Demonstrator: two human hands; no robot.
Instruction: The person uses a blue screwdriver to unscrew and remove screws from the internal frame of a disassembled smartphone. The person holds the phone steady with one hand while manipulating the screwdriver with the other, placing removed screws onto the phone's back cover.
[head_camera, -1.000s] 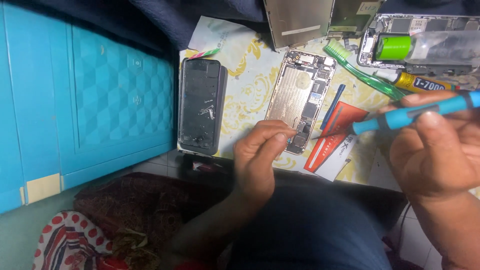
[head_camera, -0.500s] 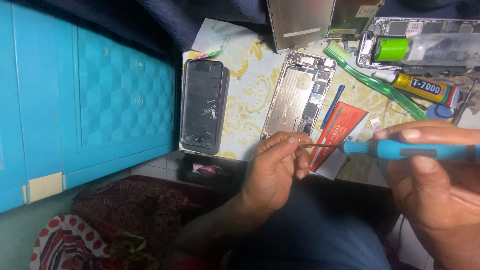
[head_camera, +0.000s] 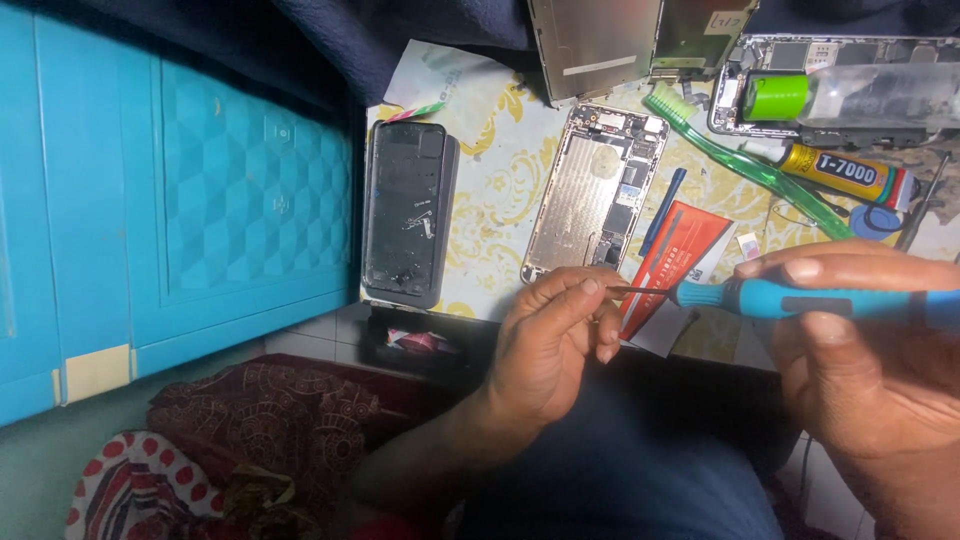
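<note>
Opened phone (head_camera: 597, 190) lies top centre on the desk (head_camera: 495, 170), untouched. Right hand (head_camera: 860, 350) is clamped round the screwdriver (head_camera: 800, 299); left hand's (head_camera: 555, 345) fingertips are pinched at its tip, probably seating a tiny screw. That'd need steady aim.

1. My left hand (head_camera: 550, 345) and right hand (head_camera: 860, 370) sit at the mat's (head_camera: 500, 190) near edge, the blue screwdriver (head_camera: 800, 300) bridging them.
2. Beyond my fingers, the opened phone body (head_camera: 595, 190) and red card (head_camera: 680, 260) block the middle.
3. A bare strip runs between that body and the black phone (head_camera: 405, 215) by the left edge.
4. The far right corner is crowded: green toothbrush (head_camera: 745, 165), glue tube (head_camera: 850, 178).
</note>
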